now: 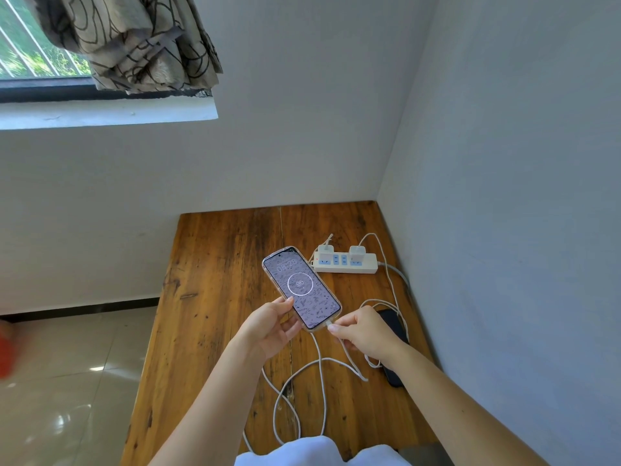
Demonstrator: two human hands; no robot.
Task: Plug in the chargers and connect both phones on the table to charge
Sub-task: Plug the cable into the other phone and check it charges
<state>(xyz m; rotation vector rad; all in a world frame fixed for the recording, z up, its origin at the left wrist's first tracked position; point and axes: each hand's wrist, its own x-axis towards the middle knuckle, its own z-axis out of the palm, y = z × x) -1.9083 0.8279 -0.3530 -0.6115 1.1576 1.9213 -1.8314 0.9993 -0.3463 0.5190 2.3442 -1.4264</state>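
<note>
My left hand holds a phone in a clear case above the wooden table; its lit screen shows a charging ring with 96. My right hand pinches the white cable plug at the phone's bottom edge. A white power strip lies near the back, with two white chargers, the left charger and the right charger, plugged in. A second, dark phone lies flat to the right, partly hidden under my right hand and wrist. White cables loop across the table.
The table stands in a corner with walls behind and to the right. A window with a bunched patterned curtain is at the upper left. Tiled floor lies left of the table. White cloth shows at the bottom edge.
</note>
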